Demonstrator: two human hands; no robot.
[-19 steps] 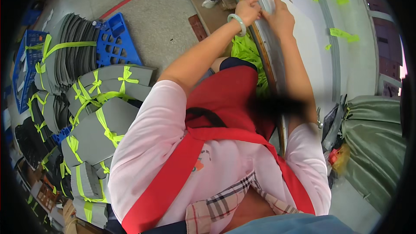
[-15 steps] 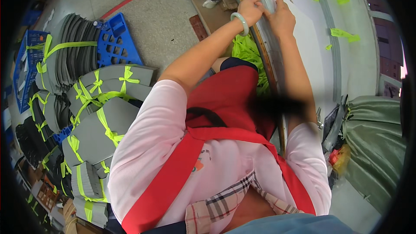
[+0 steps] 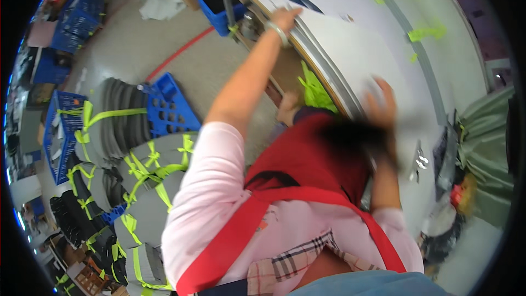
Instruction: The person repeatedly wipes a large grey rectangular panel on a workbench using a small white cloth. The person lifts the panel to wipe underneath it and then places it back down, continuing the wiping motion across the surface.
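A large flat grey sheet [image 3: 350, 49] lies on the white worktable [image 3: 438, 49], along its curved front edge. My left hand [image 3: 285, 19], with a pale bracelet on the wrist, reaches far forward and grips the sheet's far corner at the table edge. My right hand [image 3: 381, 101] is blurred and rests with fingers spread on the near part of the same sheet. My pink sleeves and red apron fill the lower middle of the view.
Bundles of grey sheets [image 3: 148, 186] tied with yellow-green strapping are piled on the floor at left, beside blue crates [image 3: 170, 107]. A blue bin [image 3: 216, 0] and a cardboard box stand under the table. A green bag [image 3: 485, 148] sits at right. Yellow-green tape strips [image 3: 424, 33] lie on the table.
My hands were together on the sheet at the table edge. They are now apart: the left reaches further away along the edge, and the right has moved back toward me.
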